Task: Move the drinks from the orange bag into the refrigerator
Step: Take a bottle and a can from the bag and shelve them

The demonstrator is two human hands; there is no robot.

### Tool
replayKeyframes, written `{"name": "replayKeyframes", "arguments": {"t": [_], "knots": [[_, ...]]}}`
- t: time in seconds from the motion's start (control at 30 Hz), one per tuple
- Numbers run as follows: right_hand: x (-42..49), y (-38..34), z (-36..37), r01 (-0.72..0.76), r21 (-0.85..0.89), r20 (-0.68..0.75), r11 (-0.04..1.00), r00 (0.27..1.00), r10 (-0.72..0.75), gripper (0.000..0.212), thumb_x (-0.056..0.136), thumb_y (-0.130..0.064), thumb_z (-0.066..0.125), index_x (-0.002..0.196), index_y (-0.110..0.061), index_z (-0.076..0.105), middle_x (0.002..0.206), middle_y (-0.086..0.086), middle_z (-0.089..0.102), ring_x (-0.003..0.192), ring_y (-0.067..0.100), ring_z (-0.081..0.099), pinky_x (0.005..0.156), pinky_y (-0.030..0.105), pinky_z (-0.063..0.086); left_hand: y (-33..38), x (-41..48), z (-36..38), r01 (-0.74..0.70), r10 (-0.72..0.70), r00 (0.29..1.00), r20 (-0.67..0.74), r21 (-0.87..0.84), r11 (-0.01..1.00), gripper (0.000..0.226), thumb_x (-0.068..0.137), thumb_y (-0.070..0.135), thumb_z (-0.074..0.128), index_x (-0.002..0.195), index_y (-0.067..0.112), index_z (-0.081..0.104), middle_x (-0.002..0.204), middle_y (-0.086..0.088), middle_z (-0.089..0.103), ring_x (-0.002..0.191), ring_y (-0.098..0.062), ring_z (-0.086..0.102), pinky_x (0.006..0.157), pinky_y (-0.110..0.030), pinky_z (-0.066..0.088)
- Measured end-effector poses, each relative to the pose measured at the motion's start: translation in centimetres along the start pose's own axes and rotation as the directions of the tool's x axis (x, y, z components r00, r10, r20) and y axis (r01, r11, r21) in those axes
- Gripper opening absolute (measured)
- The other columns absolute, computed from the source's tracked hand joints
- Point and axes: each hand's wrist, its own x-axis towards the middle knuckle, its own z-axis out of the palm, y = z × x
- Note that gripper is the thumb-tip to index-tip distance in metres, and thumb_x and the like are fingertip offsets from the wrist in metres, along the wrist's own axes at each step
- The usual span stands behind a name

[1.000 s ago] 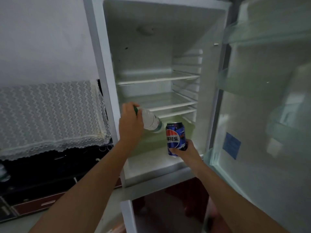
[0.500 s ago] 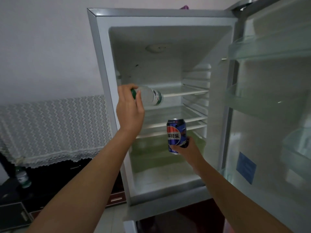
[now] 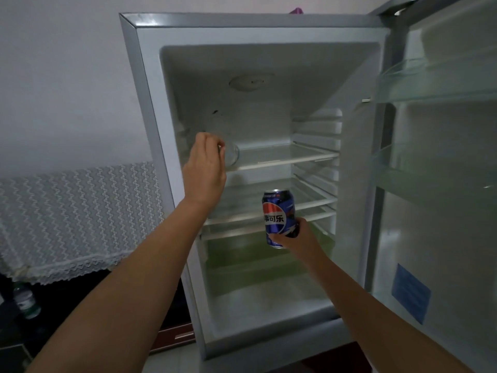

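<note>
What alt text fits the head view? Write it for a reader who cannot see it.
A person's left hand lays a clear bottle on its side on the top shelf of an open refrigerator. The right hand holds a blue cola can upright in front of the lower shelves.

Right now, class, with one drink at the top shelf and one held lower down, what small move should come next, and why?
Probably let go of the clear bottle: the left hand has it lying at the left end of the top shelf, apparently resting there. The right hand holds the blue can in front of the lower shelves.
</note>
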Motion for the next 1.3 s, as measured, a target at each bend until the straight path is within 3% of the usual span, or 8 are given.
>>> {"name": "replayKeyframes", "arguments": {"t": [0.17, 0.33, 0.43, 0.53, 0.67, 0.8, 1.17, 1.3], "knots": [[1.9, 0.4, 0.6, -0.028, -0.018, 0.000, 0.999, 1.000, 0.028, 0.064, 0.074, -0.004, 0.072, 0.126, -0.001, 0.035, 0.108, 0.008, 0.051, 0.096, 0.019, 0.051, 0.088, 0.029, 0.043, -1.1, 0.0, 2.4, -0.041, 0.041, 0.998, 0.055, 0.001, 0.999, 0.020, 0.089, 0.014, 0.041, 0.093, 0.000, 0.053, 0.096, -0.021, 0.057, 0.076, -0.032, 0.057, 0.052, -0.030, 0.040], [4.1, 0.5, 1.0, -0.017, -0.048, -0.011, 0.999, 1.000, 0.017, 0.068, 0.069, -0.005, 0.075, 0.126, 0.002, 0.039, 0.113, 0.012, 0.059, 0.096, 0.022, 0.058, 0.094, 0.035, 0.047, -2.2, -0.4, 4.6, -0.059, 0.059, 0.990, 0.126, -0.004, 0.998, 0.012, 0.084, 0.000, 0.057, 0.096, 0.000, 0.055, 0.104, -0.022, 0.059, 0.084, -0.032, 0.060, 0.055, -0.027, 0.044], [5.3, 0.7, 1.6, -0.016, -0.046, -0.022, 0.999, 1.000, 0.015, 0.065, 0.070, -0.004, 0.074, 0.124, 0.002, 0.039, 0.107, 0.008, 0.057, 0.093, 0.019, 0.057, 0.088, 0.031, 0.047, -3.4, -1.1, 6.2, -0.002, 0.004, 0.984, 0.178, -0.011, 1.000, 0.015, 0.087, 0.003, 0.056, 0.102, 0.000, 0.056, 0.121, -0.022, 0.057, 0.103, -0.033, 0.059, 0.076, -0.037, 0.054], [6.3, 1.0, 2.2, -0.008, -0.049, -0.030, 0.999, 1.000, 0.006, 0.065, 0.071, -0.001, 0.073, 0.125, 0.000, 0.036, 0.103, 0.004, 0.054, 0.091, 0.016, 0.053, 0.082, 0.026, 0.044, -4.6, -1.2, 7.5, 0.107, -0.094, 0.975, 0.201, -0.056, 0.993, 0.021, 0.093, 0.011, 0.047, 0.109, 0.000, 0.056, 0.132, -0.017, 0.050, 0.121, -0.031, 0.049, 0.093, -0.040, 0.047], [7.6, 1.8, 2.6, 0.001, -0.067, -0.045, 0.998, 0.999, -0.004, 0.067, 0.070, 0.000, 0.074, 0.125, 0.000, 0.035, 0.087, -0.010, 0.051, 0.080, 0.008, 0.053, 0.064, 0.014, 0.043, -5.7, -0.5, 8.9, 0.165, -0.153, 0.963, 0.224, -0.038, 0.985, 0.023, 0.093, 0.012, 0.045, 0.111, 0.002, 0.055, 0.135, -0.015, 0.049, 0.117, -0.031, 0.051, 0.093, -0.042, 0.046], [8.7, 2.4, 2.5, 0.019, -0.092, -0.026, 0.996, 0.999, -0.021, 0.068, 0.070, -0.005, 0.075, 0.126, -0.002, 0.036, 0.096, -0.002, 0.054, 0.080, 0.007, 0.053, 0.061, 0.012, 0.041, -6.4, -0.3, 10.1, 0.201, -0.203, 0.948, 0.247, 0.034, 0.979, 0.026, 0.091, 0.009, 0.046, 0.115, 0.003, 0.054, 0.137, -0.016, 0.046, 0.111, -0.033, 0.054, 0.086, -0.043, 0.049], [11.4, 2.0, 3.0, 0.049, -0.169, 0.037, 0.984, 0.998, -0.044, 0.057, 0.066, -0.022, 0.079, 0.112, -0.012, 0.048, 0.106, 0.001, 0.060, 0.091, 0.014, 0.060, 0.070, 0.017, 0.047, -7.3, 0.9, 11.2, 0.288, -0.337, 0.896, 0.288, 0.198, 0.937, 0.042, 0.088, 0.003, 0.044, 0.130, 0.006, 0.046, 0.141, -0.015, 0.044, 0.114, -0.036, 0.053, 0.088, -0.045, 0.048], [11.9, 1.8, 3.2, 0.098, -0.208, 0.049, 0.973, 0.995, -0.090, 0.044, 0.064, -0.022, 0.080, 0.099, -0.020, 0.054, 0.103, 0.007, 0.067, 0.090, 0.018, 0.065, 0.080, 0.030, 0.054, -7.1, 1.2, 11.1, 0.380, -0.424, 0.871, 0.248, 0.207, 0.902, 0.040, 0.087, -0.001, 0.044, 0.127, 0.005, 0.048, 0.136, -0.015, 0.049, 0.108, -0.039, 0.055, 0.081, -0.045, 0.049]]}}
